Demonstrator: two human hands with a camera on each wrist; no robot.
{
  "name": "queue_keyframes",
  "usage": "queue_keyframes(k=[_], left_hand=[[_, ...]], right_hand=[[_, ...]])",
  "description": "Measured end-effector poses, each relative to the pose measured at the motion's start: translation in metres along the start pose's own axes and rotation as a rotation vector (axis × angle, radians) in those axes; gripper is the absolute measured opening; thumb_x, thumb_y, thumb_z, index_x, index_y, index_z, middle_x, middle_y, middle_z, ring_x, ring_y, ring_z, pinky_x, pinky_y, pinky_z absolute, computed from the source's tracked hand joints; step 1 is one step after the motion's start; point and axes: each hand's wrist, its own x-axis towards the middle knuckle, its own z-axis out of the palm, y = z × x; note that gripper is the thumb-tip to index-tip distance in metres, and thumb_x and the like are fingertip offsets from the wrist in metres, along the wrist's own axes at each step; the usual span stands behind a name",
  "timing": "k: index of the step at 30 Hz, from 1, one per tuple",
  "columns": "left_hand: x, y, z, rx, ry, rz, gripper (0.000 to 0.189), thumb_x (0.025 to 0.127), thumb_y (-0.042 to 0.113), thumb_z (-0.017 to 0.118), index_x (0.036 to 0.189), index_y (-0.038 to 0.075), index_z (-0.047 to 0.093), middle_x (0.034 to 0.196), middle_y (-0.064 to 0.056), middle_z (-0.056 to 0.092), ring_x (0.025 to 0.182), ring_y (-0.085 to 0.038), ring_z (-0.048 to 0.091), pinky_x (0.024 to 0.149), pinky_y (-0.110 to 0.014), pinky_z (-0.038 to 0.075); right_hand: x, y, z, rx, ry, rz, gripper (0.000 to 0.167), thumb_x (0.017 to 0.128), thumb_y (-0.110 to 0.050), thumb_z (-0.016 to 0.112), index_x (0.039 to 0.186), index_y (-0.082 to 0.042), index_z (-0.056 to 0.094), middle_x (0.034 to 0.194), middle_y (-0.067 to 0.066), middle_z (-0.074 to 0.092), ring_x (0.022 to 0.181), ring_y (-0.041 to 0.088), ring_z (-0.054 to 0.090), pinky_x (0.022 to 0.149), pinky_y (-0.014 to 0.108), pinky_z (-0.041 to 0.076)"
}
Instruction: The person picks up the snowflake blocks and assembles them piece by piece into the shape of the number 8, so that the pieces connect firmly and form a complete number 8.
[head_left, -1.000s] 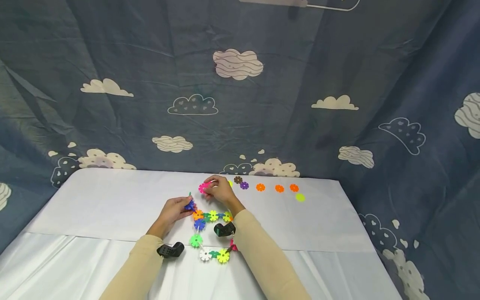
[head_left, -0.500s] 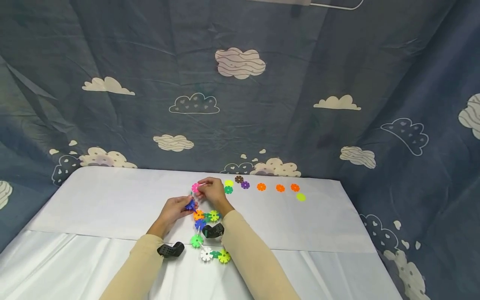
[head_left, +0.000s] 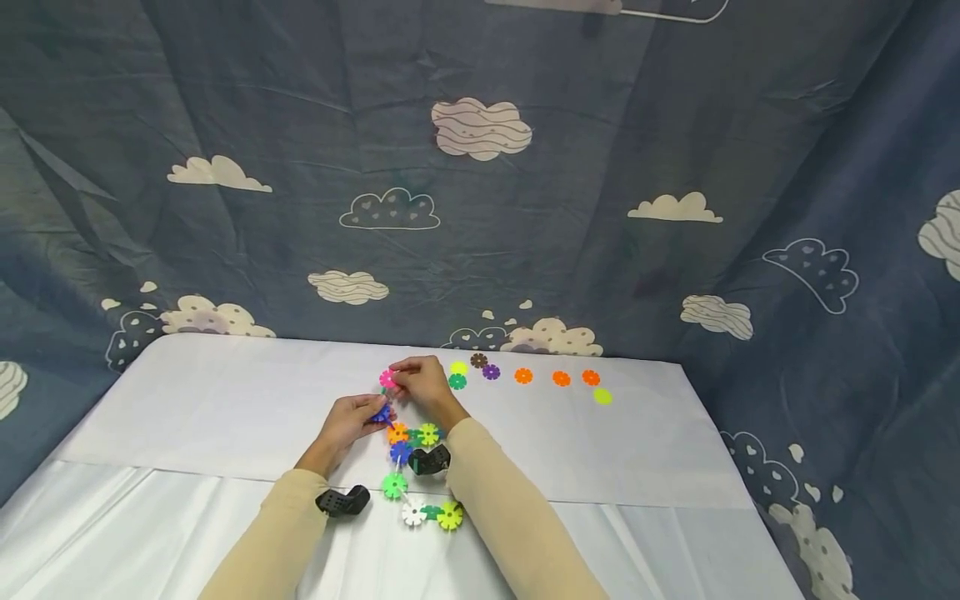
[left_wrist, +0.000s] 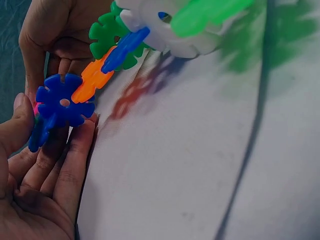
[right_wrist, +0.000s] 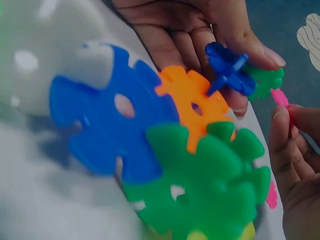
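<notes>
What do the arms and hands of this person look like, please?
The long, plain beige fabric sleeves show no print. Beside each sleeve's end sits a black, curved, hard-looking device, with no cable visible. Both hands, the left hand and the right hand, wear no gloves.

Multicoloured chain of notched, flower-shaped plastic discs (head_left: 401, 452) over the white-covered tabletop (head_left: 225, 417), its far end in the left hand's grip (head_left: 345, 427).
At that end, 2 blue notched plastic discs (left_wrist: 62, 90) are slotted crosswise, joined to an orange notched plastic disc (left_wrist: 92, 82). A small green notched plastic disc (right_wrist: 267, 80) projects from the blue pair; its edge meets a pink notched plastic disc (right_wrist: 280, 97), pinched edge-on in the right hand's grip (head_left: 423, 390); whether green and pink interlock cannot be told. Nearer the person, the chain bends through a light-green notched plastic disc (head_left: 394, 485) and a white notched plastic disc (head_left: 413, 513) to a yellow-green notched plastic disc (head_left: 450, 516).
</notes>
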Motion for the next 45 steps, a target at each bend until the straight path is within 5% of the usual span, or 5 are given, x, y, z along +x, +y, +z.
queue_keyframes(k=[19, 25, 33, 39, 45], left_hand=[[-0.001, -0.01, 0.009, -0.01, -0.001, 0.06, 0.035, 0.099, 0.013, 0.054, 0.119, -0.016, 0.056, 0.098, -0.016, 0.071, 0.082, -0.013, 0.067, 0.077, -0.028, 0.058], [0.0, -0.008, 0.008, 0.002, -0.014, 0.009, 0.041, 0.099, 0.017, 0.057, 0.127, -0.011, 0.051, 0.113, -0.019, 0.065, 0.087, -0.013, 0.066, 0.08, -0.031, 0.057], [0.004, -0.002, 0.007, -0.002, 0.079, -0.07, 0.036, 0.102, 0.026, 0.048, 0.123, -0.003, 0.052, 0.115, -0.015, 0.063, 0.08, -0.009, 0.063, 0.068, -0.024, 0.054], [0.008, 0.0, 0.008, -0.023, 0.109, -0.057, 0.026, 0.102, 0.018, 0.049, 0.115, -0.004, 0.054, 0.105, -0.015, 0.068, 0.077, -0.013, 0.07, 0.067, -0.025, 0.056], [0.006, 0.007, 0.003, 0.028, 0.115, -0.064, 0.027, 0.102, 0.017, 0.048, 0.117, -0.005, 0.053, 0.113, -0.019, 0.064, 0.08, -0.014, 0.07, 0.069, -0.024, 0.056]], right_hand=[[-0.003, -0.002, -0.004, -0.141, -0.078, 0.02, 0.015, 0.089, 0.004, 0.064, 0.1, 0.003, 0.073, 0.076, 0.007, 0.068, 0.051, 0.008, 0.054, 0.051, 0.019, 0.05], [-0.003, 0.001, -0.008, -0.182, -0.087, 0.01, 0.015, 0.089, 0.001, 0.065, 0.102, 0.001, 0.074, 0.073, 0.006, 0.065, 0.05, 0.008, 0.055, 0.05, 0.02, 0.05], [-0.005, -0.002, -0.013, -0.227, -0.151, -0.007, 0.016, 0.088, -0.001, 0.067, 0.103, -0.001, 0.074, 0.082, 0.005, 0.065, 0.053, 0.009, 0.054, 0.047, 0.018, 0.046], [-0.013, -0.007, -0.041, -0.336, -0.195, 0.004, 0.028, 0.089, -0.013, 0.07, 0.116, -0.005, 0.069, 0.086, 0.006, 0.064, 0.063, 0.016, 0.057, 0.054, 0.027, 0.051], [-0.044, -0.015, -0.084, -0.562, -0.318, -0.004, 0.026, 0.088, -0.019, 0.071, 0.11, -0.005, 0.07, 0.083, 0.003, 0.062, 0.07, 0.019, 0.056, 0.059, 0.024, 0.047]])
